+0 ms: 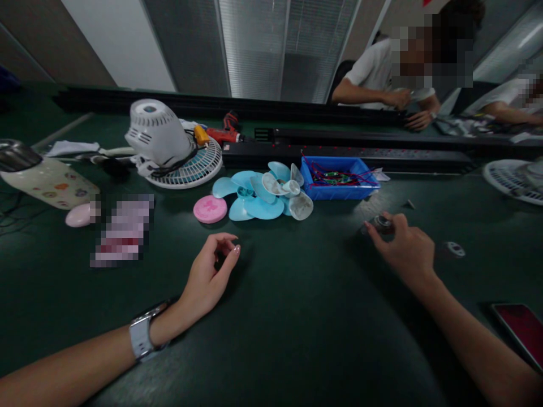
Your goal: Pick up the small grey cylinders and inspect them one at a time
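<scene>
At the left of your dark green tabletop [271, 316], a cream bottle [59, 183] with a metallic lid leans in view, with a pink oval object [81, 215] just beside its base. To the right of these lies a flat, blurred-out item [124, 229]. Farther back, a white fan housing [159, 133] sits on its grille [186, 169], which lies on the table.

Your left hand [207, 280], with a watch [146, 330] on the wrist, is partly open at the near left, its fingers loosely curled and the thumb tip just short of the index fingertip. Beyond it are a round pink disc [210, 209] and, farther back, a red power drill [224, 134]. Right of the disc, light-blue fan blades [263, 207] lie in an overlapping pile, near a blue bin [335, 192] of red and green wires [339, 176].

Your right hand [409, 251] pinches a small grey metallic part [383, 224] between thumb and fingers, low over the table, right of the bin and nearer you. A co-worker [377, 85] sits across the table, hands together. Right of your hand lies a small whitish oval piece [455, 249]; a phone [520, 330] is at the near right, and a second fan grille [507, 178] at the far right.
</scene>
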`<state>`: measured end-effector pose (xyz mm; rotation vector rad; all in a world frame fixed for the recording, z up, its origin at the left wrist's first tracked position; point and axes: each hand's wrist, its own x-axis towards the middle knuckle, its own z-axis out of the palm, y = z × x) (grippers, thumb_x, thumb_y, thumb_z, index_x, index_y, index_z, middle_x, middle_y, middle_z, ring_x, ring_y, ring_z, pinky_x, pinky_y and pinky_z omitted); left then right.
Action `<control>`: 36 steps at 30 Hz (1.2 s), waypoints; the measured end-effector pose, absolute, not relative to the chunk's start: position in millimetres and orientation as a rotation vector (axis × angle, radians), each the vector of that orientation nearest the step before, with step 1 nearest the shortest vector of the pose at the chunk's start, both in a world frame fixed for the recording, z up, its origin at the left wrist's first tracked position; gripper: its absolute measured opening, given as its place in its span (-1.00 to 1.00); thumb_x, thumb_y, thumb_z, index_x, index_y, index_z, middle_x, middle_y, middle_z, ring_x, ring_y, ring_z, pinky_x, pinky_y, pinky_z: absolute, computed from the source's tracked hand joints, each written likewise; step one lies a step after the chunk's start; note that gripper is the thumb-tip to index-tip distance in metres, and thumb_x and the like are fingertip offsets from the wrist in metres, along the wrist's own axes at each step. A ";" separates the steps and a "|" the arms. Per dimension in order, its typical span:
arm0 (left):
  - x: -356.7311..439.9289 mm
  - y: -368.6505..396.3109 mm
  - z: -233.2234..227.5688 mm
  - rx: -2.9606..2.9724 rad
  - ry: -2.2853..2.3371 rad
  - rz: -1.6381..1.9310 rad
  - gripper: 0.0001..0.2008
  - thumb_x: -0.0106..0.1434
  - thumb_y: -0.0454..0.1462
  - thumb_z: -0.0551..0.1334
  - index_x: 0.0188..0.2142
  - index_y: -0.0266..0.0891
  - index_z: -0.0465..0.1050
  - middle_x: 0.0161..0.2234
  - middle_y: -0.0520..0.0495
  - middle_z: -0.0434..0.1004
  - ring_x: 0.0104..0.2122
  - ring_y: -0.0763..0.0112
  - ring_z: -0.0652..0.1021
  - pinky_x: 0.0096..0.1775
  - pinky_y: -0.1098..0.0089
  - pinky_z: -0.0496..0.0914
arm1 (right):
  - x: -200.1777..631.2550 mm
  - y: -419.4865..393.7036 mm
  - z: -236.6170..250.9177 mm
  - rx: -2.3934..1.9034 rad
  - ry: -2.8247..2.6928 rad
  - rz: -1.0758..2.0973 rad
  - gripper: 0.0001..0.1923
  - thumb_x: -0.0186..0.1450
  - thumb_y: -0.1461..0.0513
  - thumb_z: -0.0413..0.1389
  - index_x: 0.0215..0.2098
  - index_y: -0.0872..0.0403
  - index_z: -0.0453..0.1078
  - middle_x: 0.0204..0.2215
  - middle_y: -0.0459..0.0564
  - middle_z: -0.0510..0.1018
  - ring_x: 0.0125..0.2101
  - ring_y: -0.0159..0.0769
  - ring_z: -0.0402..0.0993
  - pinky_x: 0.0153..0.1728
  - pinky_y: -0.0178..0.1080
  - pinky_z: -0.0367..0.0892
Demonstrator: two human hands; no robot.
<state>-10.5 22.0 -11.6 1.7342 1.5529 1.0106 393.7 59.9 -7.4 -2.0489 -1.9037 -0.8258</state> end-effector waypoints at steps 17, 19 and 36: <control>-10.1 21.5 -10.0 1.752 1.540 1.004 -0.76 0.34 -0.15 0.15 -0.06 -0.18 0.34 -0.26 -0.02 0.45 -0.29 0.41 0.47 -0.25 0.36 0.34 | 384.3 60.8 -18.2 -1.855 -1.651 -0.235 -0.47 0.24 -0.12 0.11 0.00 0.05 0.39 -0.18 0.09 0.59 -0.26 -0.09 0.56 -0.24 -0.10 0.38; -10.0 21.4 -9.1 1.756 1.531 1.002 -0.76 0.33 -0.15 0.15 -0.05 -0.18 0.34 -0.25 -0.03 0.46 -0.28 0.40 0.48 -0.24 0.36 0.34 | 363.2 53.1 -10.4 -1.757 -1.696 -0.175 -0.52 0.24 -0.08 0.15 -0.01 0.02 0.40 -0.16 0.07 0.59 -0.26 -0.11 0.56 -0.21 -0.09 0.39; -12.0 11.6 0.0 2.168 1.125 0.791 -0.59 0.25 -0.18 0.26 0.10 0.03 0.42 -0.02 -0.12 0.43 0.00 0.18 0.38 0.00 0.17 0.35 | 207.6 23.7 -13.0 -0.983 -2.220 0.621 -0.69 0.19 0.15 0.25 -0.12 -0.01 0.37 -0.22 -0.04 0.61 -0.22 -0.20 0.52 -0.13 -0.11 0.29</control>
